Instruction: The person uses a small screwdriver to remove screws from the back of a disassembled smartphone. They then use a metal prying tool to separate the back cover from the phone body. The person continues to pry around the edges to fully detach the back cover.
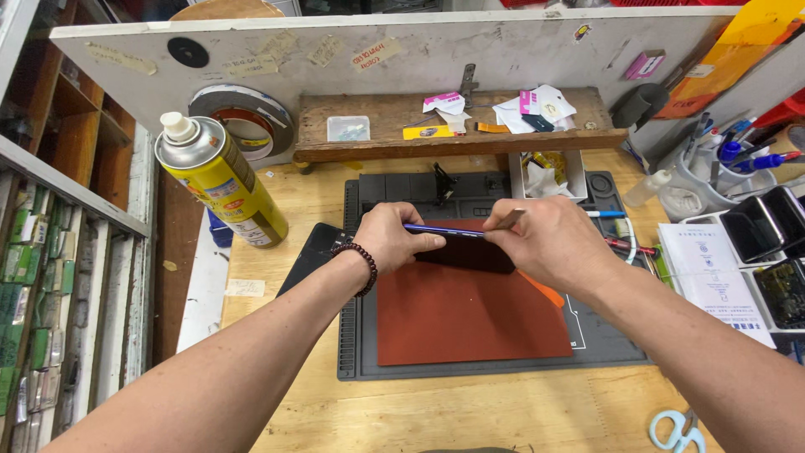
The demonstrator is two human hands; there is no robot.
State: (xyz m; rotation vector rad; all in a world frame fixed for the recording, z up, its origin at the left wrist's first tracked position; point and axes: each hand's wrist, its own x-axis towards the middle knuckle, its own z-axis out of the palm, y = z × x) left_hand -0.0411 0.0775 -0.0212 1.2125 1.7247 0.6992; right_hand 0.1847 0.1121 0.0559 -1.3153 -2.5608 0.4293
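left hand [387,239] pinches a smartphone [465,249] on edge at 9 o'clock; right hand [549,243] grips a flat pry tool [506,220] in its top seam; prying step, calling for gentle leverage.

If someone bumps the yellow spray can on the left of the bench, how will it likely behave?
The yellow spray can is tall and narrow, so a knock near its white nozzle would probably tip it. Its round body would then likely roll across the wooden bench. The glossy metal surface looks smooth, perhaps slippery to grip.
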